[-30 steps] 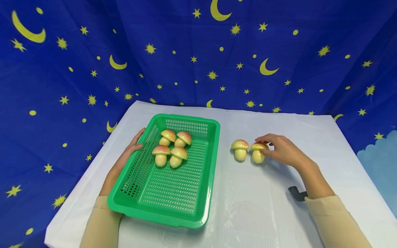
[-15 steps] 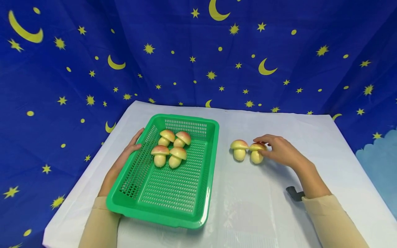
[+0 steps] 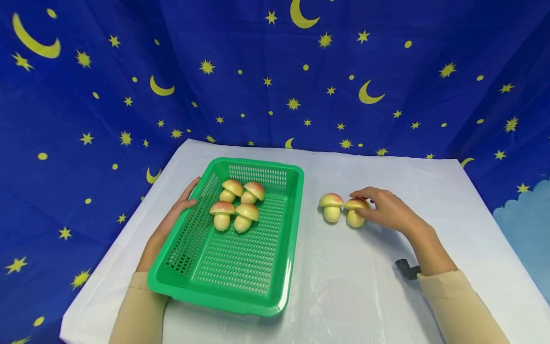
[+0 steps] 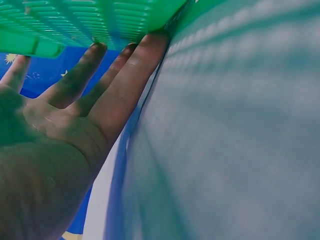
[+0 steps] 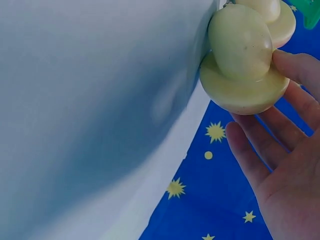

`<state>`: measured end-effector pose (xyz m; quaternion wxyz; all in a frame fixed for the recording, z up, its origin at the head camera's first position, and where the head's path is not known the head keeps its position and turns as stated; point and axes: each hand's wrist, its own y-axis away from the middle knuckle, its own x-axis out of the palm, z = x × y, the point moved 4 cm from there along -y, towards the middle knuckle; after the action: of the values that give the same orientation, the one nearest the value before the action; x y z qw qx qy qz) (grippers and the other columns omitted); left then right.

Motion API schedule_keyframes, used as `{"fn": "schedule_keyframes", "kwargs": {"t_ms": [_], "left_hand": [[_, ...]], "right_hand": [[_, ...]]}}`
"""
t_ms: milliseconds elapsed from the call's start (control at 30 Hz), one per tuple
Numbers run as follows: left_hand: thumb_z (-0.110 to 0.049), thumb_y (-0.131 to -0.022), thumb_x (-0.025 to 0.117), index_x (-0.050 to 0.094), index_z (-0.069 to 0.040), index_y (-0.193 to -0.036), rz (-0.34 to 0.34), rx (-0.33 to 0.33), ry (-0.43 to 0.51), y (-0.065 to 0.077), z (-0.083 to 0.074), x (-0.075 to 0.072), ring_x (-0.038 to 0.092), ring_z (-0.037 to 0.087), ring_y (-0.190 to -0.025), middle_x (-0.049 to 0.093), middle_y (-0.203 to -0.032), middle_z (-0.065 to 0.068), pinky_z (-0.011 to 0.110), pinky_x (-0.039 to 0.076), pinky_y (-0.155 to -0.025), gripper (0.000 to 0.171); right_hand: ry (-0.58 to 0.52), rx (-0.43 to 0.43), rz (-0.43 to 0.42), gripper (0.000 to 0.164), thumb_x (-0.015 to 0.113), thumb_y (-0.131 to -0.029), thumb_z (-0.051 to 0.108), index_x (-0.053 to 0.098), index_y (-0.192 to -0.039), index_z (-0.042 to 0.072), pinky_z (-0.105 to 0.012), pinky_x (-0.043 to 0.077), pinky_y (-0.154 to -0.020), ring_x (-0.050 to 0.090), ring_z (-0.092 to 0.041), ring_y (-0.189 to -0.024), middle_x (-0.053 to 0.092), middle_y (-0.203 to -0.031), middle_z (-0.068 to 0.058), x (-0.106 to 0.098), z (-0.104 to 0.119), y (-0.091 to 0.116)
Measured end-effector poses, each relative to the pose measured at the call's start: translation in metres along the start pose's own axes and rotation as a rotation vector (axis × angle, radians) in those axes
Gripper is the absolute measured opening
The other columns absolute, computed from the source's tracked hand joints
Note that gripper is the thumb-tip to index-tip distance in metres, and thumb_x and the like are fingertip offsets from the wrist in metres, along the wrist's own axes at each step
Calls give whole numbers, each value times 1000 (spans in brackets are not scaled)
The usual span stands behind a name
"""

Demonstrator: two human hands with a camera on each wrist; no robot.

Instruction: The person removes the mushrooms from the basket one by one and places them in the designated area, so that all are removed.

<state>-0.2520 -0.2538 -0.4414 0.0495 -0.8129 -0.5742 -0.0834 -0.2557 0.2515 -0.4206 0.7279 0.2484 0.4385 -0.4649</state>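
Observation:
A green plastic basket [image 3: 223, 304] with slotted walls stands on the left half of the table, tilted slightly towards the left. My left hand [image 3: 171, 223] rests against its left side. In the left wrist view the fingers [image 4: 122, 95] stretch out straight, tips touching the slotted wall. Several toy mushrooms [image 3: 243, 218] with yellow-red caps lie inside. Right of the basket, my right hand [image 3: 388, 209] pinches the cap of another toy mushroom [image 3: 354, 219] between thumb and fingers. Its pale stem [image 5: 242, 42] shows in the right wrist view. One more mushroom [image 3: 332, 213] lies close beside it.
The table [image 3: 343, 286] has a white cover, with a clear plastic sheet over its front part. A blue curtain [image 3: 240, 91] with yellow moons and stars rises behind and at the sides. A dark strap piece [image 3: 407, 269] sticks out by the right wrist.
The view has shifted very slightly. Both hands, the basket and the mushrooms otherwise keep their places.

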Motion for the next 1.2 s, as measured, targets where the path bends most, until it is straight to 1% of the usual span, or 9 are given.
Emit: {"fn": "schedule_keyframes", "kwargs": {"t_ms": [167, 267, 433, 567, 667, 833, 1000, 1200], "left_hand": [[-2, -98, 27, -9, -7, -153, 18, 62, -17, -1, 0, -1, 49, 3, -116, -5, -154, 28, 22, 44, -94, 66], [-1, -96, 28, -9, -4, -153, 13, 81, -35, -2, 0, -3, 50, 0, -114, -5, -154, 29, 20, 44, -92, 67], [-1, -95, 28, -8, -5, -153, 2, 66, -37, -3, 2, -4, 50, 0, -112, -4, -154, 29, 20, 45, -91, 68], [-1, -95, 27, -8, -7, -154, -5, 42, -29, -2, 1, -3, 50, 1, -113, -3, -154, 29, 21, 45, -92, 68], [-3, -97, 28, -8, -11, -154, -11, 11, -16, -1, 1, -3, 51, 3, -113, -2, -155, 27, 23, 46, -93, 68], [-5, -97, 28, -9, -14, -155, -9, -17, -4, -1, 1, -3, 50, 6, -115, -3, -156, 26, 27, 46, -94, 69], [-4, -95, 30, -8, -10, -154, -9, 5, -36, -5, 1, -5, 48, 4, -114, -2, -155, 28, 26, 46, -93, 70], [-3, -94, 33, -11, -3, -152, -1, 32, -35, -7, 2, -7, 50, 0, -109, -4, -154, 31, 23, 46, -90, 72]], "right_hand": [[7, -7, -10, 40, 71, -86, 16, 64, -124, 7, -47, 49, -88, 57, -24, -107, 64, -117, -5, -2, 0, -1], [-1, -11, -8, 40, 71, -86, 16, 64, -124, 7, -47, 49, -88, 57, -25, -108, 64, -117, -6, -1, 0, -2], [-2, -11, -9, 41, 71, -86, 17, 64, -124, 7, -47, 48, -88, 56, -25, -109, 63, -118, -5, -1, -1, -2], [-13, -8, -11, 42, 72, -86, 18, 63, -125, 7, -48, 48, -89, 56, -25, -108, 62, -119, -6, 1, -1, -1], [-17, -1, -13, 42, 72, -86, 18, 63, -126, 8, -48, 46, -89, 55, -24, -106, 62, -120, -6, 2, -1, -1], [3, 7, -15, 42, 72, -86, 19, 63, -126, 9, -49, 44, -91, 55, -24, -105, 62, -121, -7, 3, 0, -2], [15, 9, -15, 42, 72, -86, 20, 64, -126, 9, -51, 43, -93, 56, -26, -108, 62, -121, -8, 3, 0, -2], [3, 11, -21, 42, 72, -86, 20, 64, -126, 10, -51, 44, -92, 56, -26, -108, 62, -121, -7, 4, -1, -2]]}}
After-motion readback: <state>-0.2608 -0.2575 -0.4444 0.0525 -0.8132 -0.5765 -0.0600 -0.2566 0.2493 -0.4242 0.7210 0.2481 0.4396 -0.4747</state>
